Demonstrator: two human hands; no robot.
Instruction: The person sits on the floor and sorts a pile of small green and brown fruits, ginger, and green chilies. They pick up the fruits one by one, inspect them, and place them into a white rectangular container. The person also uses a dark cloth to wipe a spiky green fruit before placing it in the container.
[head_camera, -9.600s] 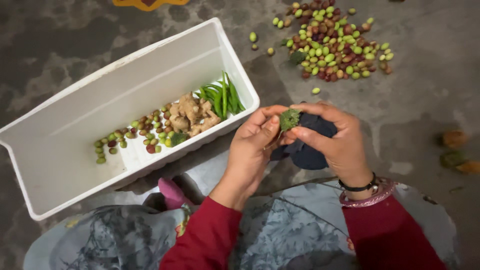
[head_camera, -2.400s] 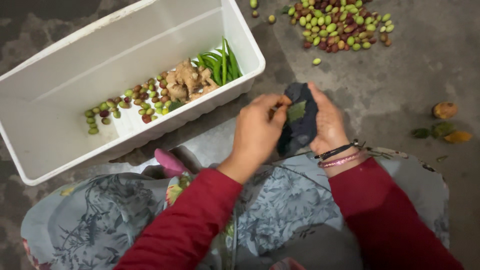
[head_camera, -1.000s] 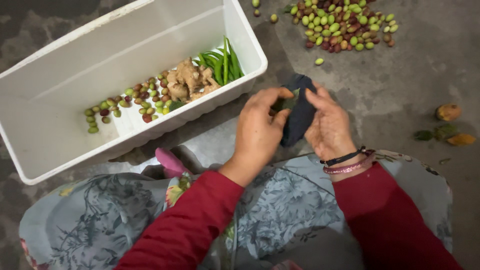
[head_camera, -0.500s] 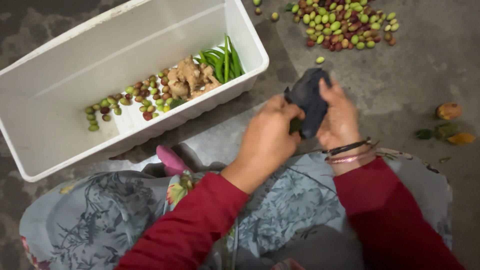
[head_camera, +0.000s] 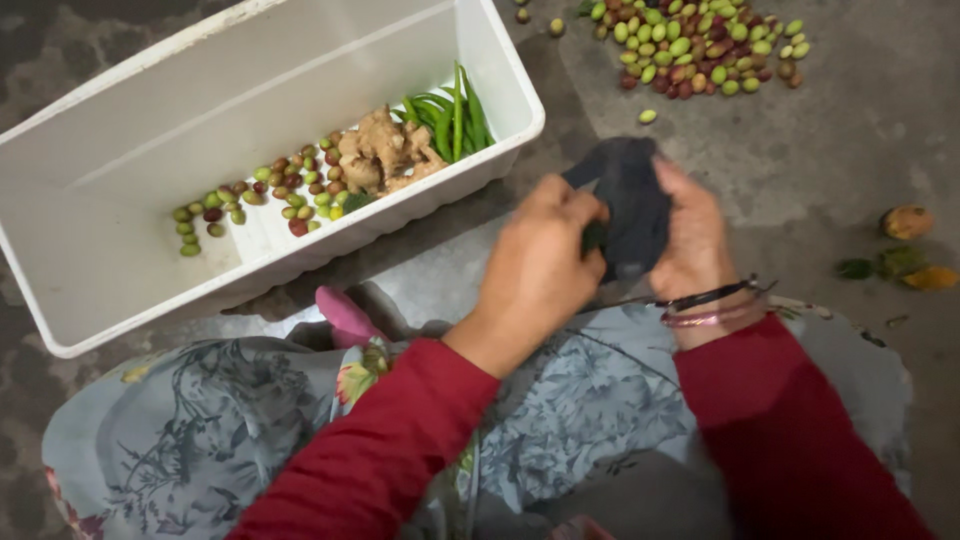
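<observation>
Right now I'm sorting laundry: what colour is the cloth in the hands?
Dark navy, nearly black cloth; head view.

White tub, loose fruit pile, scraps on grey floor.

White rectangular tub (head_camera: 120, 130) at upper left holds a row of small green and red-brown oval fruits (head_camera: 262, 195), knobbly ginger pieces (head_camera: 385, 152) and green chillies (head_camera: 455, 112), all along its near wall. Larger heap of the same fruits (head_camera: 700, 45) lies on the concrete floor (head_camera: 830, 140) at top right, one stray fruit (head_camera: 648, 116) apart. Far right: orange and green scraps (head_camera: 905, 250), possibly peel.
</observation>
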